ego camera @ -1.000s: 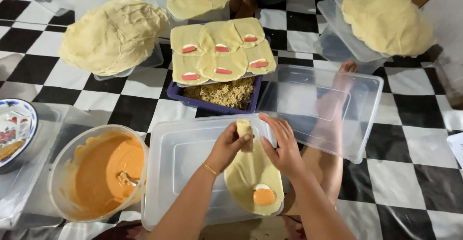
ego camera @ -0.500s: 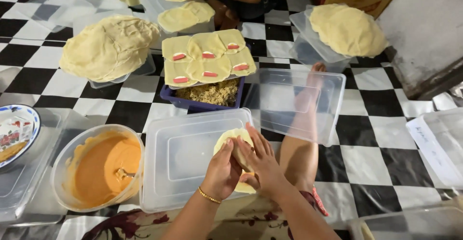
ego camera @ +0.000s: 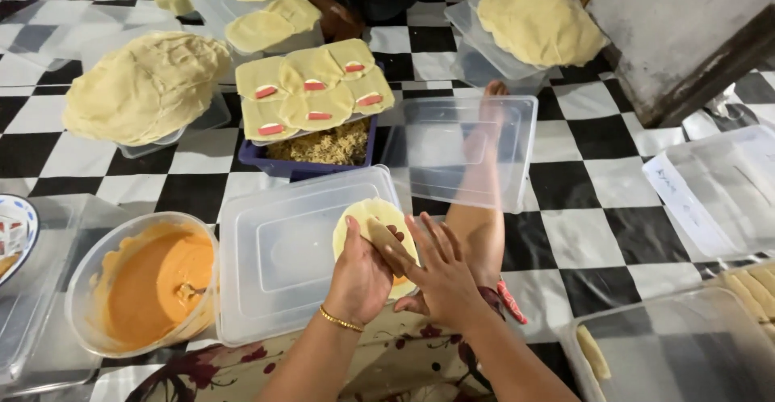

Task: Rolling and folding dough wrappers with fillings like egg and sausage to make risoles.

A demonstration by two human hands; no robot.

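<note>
Pancake wrapper [ego camera: 373, 218], one, on clear lid [ego camera: 274, 249], left hand [ego camera: 361, 277] and right hand [ego camera: 440, 277] fingers gripping its rolled fold

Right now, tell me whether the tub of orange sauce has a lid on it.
No. The tub of orange sauce stands open, with a spoon sunk in it.

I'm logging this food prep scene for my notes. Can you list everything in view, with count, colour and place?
wrapper being rolled: one, pale yellow, on clear lid
sauce tub: one, orange sauce, lower left
wrapper stacks: two large, pale yellow, upper left and upper right
blue tray: one, crumbly filling, topped wrappers on top
clear lid beyond: one, centre right
patterned bowl: one, left edge
left hand: on the wrapper
right hand: on the wrapper
</note>
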